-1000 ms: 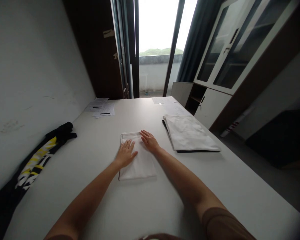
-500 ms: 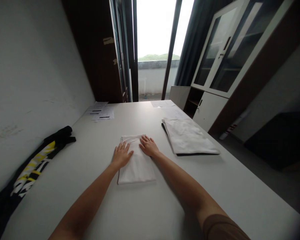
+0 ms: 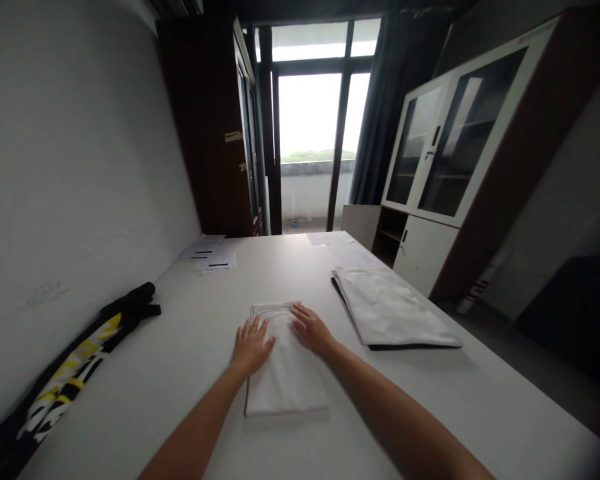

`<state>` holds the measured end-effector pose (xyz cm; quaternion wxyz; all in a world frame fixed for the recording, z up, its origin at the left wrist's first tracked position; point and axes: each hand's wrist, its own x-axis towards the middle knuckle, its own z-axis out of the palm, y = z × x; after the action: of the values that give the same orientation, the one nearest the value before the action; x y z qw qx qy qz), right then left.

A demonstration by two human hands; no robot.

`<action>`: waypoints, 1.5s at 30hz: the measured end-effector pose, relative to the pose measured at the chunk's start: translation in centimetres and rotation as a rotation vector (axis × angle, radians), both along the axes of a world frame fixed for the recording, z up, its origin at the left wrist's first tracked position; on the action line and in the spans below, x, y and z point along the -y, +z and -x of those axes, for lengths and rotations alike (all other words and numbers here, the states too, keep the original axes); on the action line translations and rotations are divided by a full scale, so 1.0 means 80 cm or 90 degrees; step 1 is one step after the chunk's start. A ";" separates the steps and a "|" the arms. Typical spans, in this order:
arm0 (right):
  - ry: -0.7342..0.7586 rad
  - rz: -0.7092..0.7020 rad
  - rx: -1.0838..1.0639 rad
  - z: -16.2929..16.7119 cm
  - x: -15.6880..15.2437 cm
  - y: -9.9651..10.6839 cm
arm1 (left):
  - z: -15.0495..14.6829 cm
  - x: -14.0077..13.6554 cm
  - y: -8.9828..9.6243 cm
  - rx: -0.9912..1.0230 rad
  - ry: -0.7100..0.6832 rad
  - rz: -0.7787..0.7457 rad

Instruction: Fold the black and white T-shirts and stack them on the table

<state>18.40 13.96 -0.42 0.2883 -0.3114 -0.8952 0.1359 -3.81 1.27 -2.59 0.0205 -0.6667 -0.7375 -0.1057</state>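
Note:
A folded white cloth [image 3: 286, 383] lies flat on the white table [image 3: 215, 353] in front of me. My left hand [image 3: 253, 345] rests on its left side, palm down with the fingers spread. On the upper right part of the cloth lies my right hand [image 3: 311, 328], also flat, its fingers stretched out. Neither hand grips anything. To the right, a larger folded white cloth [image 3: 393, 307] sits with a black edge [image 3: 415, 347] showing beneath it.
A black garment with yellow and white print [image 3: 80, 363] lies along the wall at left. Printed papers [image 3: 213, 255] lie at the far left, and more sheets [image 3: 343, 248] at the far right. A white cabinet [image 3: 430, 253] stands beyond the table's right edge.
The camera view has tipped upward, so the table and everything on it sit lower in the picture. Both hands stay flat on the folded cloth.

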 end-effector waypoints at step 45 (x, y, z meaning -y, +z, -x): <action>-0.132 0.042 0.194 0.023 0.066 -0.016 | -0.005 0.021 0.014 0.005 0.140 -0.086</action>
<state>16.59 8.71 -1.71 0.1511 -0.4284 -0.8867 0.0861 -3.38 -0.44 -1.46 0.0738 -0.5787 -0.7973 -0.1548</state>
